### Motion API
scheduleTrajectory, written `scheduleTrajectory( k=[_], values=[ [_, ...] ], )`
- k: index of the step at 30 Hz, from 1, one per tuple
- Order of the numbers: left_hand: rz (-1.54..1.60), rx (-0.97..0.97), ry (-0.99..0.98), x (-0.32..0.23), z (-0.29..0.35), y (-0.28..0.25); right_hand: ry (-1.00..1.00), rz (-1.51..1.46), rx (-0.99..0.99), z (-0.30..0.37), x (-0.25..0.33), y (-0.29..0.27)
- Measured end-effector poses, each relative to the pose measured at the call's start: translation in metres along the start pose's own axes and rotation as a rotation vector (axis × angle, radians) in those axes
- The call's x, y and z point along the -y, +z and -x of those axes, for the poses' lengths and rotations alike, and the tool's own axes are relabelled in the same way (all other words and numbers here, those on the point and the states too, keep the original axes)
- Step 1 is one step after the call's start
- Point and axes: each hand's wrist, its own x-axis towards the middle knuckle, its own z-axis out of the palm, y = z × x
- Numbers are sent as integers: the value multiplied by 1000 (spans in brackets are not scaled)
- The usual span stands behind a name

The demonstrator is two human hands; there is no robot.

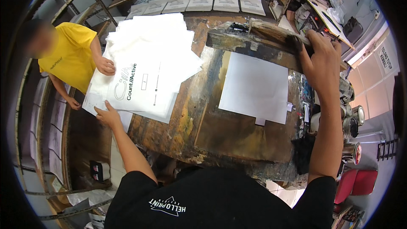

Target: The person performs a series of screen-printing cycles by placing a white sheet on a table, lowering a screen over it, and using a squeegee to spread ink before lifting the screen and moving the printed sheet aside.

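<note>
My left hand (109,115) is at the near left corner of a tall, uneven pile of white printed sheets (148,51); its fingers are apart and rest at the edge. With my right hand (322,59) I grip the right end of an ink-stained wooden screen-printing frame (254,44), tilted up at the far side of the table. Below that frame a blank white sheet (254,87) lies on a brown stained board (237,138), with small white tabs at its lower and right edges.
Across the pile stands a co-worker in a yellow shirt (70,53), one hand on the sheets. Racks with printed sheets (195,3) line the back. Paint cans (350,127) and a red chair (356,184) are on the right. The wooden table (169,138) is paint-smeared.
</note>
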Motion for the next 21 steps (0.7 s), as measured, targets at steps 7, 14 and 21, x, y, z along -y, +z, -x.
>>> scheduleTrajectory(
  k=[7, 14, 21],
  values=[
    [587, 721, 941, -108, 103, -46, 32, 17, 36, -9, -5, 2],
    [212, 732, 731, -82, 17, 42, 6, 59, -32, -19, -13, 5],
    [-243, 791, 613, -69, 7, 90, 35, 14, -13, -23, -17, 9]
  ],
)
